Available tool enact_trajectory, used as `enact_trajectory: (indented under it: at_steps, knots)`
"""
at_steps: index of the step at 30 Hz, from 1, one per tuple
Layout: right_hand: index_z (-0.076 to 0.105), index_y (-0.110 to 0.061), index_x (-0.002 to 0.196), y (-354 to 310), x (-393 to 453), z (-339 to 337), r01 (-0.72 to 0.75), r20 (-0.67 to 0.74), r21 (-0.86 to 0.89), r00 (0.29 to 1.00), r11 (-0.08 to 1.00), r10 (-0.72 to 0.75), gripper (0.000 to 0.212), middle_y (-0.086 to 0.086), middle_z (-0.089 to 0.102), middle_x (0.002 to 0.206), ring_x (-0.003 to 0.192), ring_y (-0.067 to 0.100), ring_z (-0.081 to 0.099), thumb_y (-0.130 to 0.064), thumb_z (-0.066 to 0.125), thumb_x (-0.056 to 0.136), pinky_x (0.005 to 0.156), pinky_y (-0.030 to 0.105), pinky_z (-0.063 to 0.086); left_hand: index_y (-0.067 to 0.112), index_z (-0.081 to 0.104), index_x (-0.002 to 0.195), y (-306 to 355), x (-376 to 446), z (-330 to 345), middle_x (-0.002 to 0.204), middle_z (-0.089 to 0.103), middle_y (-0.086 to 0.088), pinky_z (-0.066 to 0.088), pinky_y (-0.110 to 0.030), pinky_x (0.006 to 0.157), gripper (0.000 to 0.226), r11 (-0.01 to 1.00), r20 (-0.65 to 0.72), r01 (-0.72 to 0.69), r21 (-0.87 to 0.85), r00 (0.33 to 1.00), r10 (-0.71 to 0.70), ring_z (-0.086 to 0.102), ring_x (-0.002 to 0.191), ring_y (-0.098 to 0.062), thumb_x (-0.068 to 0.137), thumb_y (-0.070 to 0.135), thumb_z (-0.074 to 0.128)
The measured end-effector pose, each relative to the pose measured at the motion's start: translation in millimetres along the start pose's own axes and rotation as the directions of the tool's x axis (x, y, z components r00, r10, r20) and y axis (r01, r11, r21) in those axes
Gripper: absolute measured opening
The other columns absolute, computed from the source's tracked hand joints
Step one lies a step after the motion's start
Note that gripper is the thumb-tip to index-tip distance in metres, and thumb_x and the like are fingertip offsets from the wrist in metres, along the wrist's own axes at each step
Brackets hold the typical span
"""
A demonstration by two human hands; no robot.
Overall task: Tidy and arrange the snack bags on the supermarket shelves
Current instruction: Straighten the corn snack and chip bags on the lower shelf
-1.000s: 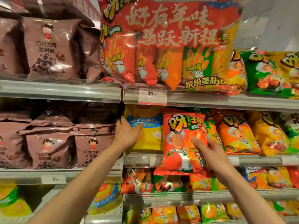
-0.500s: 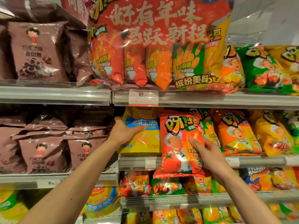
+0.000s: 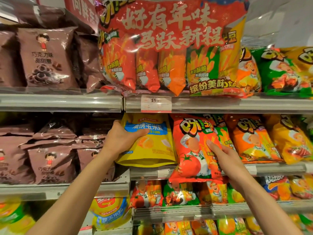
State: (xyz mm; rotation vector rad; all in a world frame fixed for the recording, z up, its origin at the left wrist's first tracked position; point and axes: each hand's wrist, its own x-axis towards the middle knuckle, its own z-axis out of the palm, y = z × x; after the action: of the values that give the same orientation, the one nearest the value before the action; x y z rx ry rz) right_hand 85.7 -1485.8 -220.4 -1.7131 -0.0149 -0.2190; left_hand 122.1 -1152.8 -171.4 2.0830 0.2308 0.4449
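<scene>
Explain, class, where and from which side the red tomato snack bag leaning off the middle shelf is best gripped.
Probably its right edge, about mid-height, coming in from the front right. The red tomato bag tilts forward with its bottom hanging over the shelf rail, while the yellow corn bag crowds its left side. The right hand already grips there.

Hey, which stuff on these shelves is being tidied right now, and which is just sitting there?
Being handled: yellow corn bag, gripped by left hand; red tomato bag, held by right hand.

Just sitting: brown chocolate bags, big red multipack, price tag.
</scene>
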Motion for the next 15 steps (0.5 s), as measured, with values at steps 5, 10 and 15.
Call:
enact_trajectory:
  at_steps: [5, 10, 15]
  knots:
    - [0.078, -0.023, 0.104, 0, -2, 8, -0.003, -0.004, -0.024, 1.000, 1.000, 0.003, 0.038, -0.004, 0.081, 0.100, 0.092, 0.015, 0.078, -0.057, 0.066, 0.092, 0.088, 0.040, 0.057, 0.016, 0.050, 0.137, -13, -15, -29, 0.121, 0.069, 0.002, 0.059, -0.046, 0.093, 0.108, 0.986, 0.006, -0.011, -0.168, 1.000, 0.012, 0.071, 0.103, -0.018, 0.050, 0.064, 0.093]
    - [0.075, -0.021, 0.086, -8, 1, 32, 0.075, -0.078, -0.139, 0.993, 0.988, -0.086, 0.039, -0.007, 0.078, 0.076, 0.069, 0.006, 0.073, -0.058, 0.065, 0.092, 0.067, 0.032, 0.050, 0.025, 0.052, 0.133, -31, -29, -61, 0.106, 0.068, 0.015, 0.054, -0.020, 0.063, 0.101, 0.970, -0.016, -0.033, -0.239, 0.999, 0.030, 0.071, 0.086, -0.003, 0.046, 0.060, 0.089]
    - [0.071, -0.022, 0.087, -23, 16, 70, 0.113, -0.097, -0.178, 0.987, 0.978, -0.131, 0.035, -0.010, 0.076, 0.072, 0.071, 0.010, 0.072, -0.056, 0.064, 0.095, 0.066, 0.029, 0.050, 0.028, 0.053, 0.130, -56, -37, -91, 0.105, 0.071, 0.016, 0.053, -0.016, 0.062, 0.094, 0.962, -0.030, -0.036, -0.272, 0.999, 0.029, 0.073, 0.078, 0.003, 0.048, 0.056, 0.090]
